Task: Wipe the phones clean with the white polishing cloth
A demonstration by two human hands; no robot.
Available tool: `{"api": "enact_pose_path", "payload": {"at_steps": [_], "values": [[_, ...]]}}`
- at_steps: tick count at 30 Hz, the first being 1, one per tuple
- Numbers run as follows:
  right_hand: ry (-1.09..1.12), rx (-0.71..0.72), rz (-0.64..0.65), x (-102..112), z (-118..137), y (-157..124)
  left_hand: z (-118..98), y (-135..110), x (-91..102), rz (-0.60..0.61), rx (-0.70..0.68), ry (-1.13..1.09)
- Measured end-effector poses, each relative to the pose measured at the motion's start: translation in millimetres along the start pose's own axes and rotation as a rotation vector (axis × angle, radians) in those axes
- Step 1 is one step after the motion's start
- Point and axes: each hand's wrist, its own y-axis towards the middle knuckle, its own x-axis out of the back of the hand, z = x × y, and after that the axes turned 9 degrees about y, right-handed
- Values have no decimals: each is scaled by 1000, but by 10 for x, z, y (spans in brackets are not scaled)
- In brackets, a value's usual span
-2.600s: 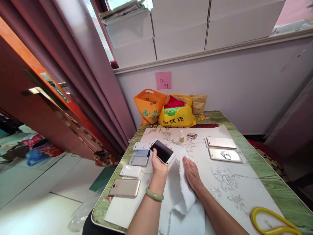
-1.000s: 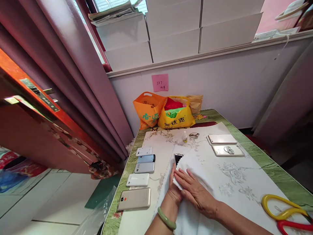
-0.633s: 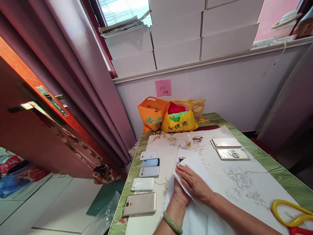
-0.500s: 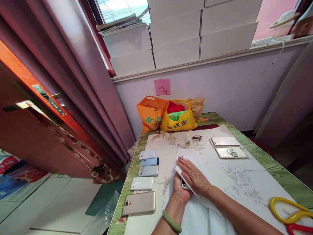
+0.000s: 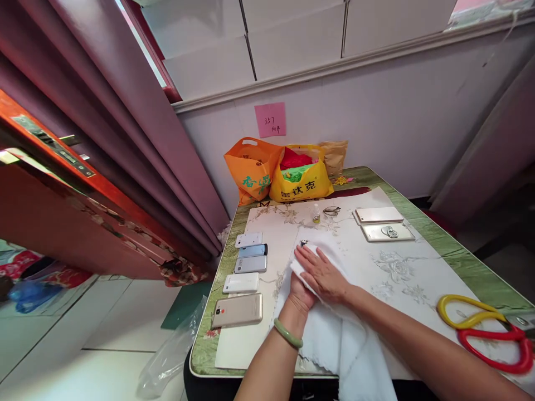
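Observation:
A white cloth [image 5: 330, 328] lies over the near middle of the table, with its lower end hanging past the front edge. My left hand [image 5: 300, 292], a green bangle on its wrist, is under a fold of the cloth and holds a mobile phone [image 5: 304, 243]. Only a small patterned end of this phone shows; the cloth covers the rest. My right hand [image 5: 321, 272] lies flat on top, fingers stretched out, pressing the cloth onto the phone. Most of my left fingers are hidden beneath the cloth.
Several phones [image 5: 241, 283] line the table's left side; two more [image 5: 387, 232] lie at right, one with a ring holder. A small bottle [image 5: 316, 213] and glasses [image 5: 331, 210] sit beyond my hands. Large scissors [image 5: 493, 334] lie right. Bags [image 5: 298, 186] stand at the back.
The view has tilted down. The cloth now covers the phone edge that showed between my hands, and more of my left hand. My right hand stays on top of the cloth.

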Motion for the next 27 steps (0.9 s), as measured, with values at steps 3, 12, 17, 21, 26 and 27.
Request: {"api": "enact_pose_path", "payload": {"at_steps": [3, 12, 17, 21, 26, 27], "values": [[3, -152, -30, 18, -180, 160, 5, 21, -63, 5, 74, -15], [33, -229, -371, 7, -226, 11, 21, 26, -77, -65, 76, -85], [104, -174, -285, -79, -188, -62, 23, 22, -69, -61, 53, -93], [126, -158, -301, -85, -178, -75, 29, 17, -66, -69, 30, -78], [148, -163, -379, -80, -135, -82, 29, -11, -100, -99, 10, -46], [153, -159, -385, -81, -131, -82, 27, -16, -108, -115, 9, -45]]}}
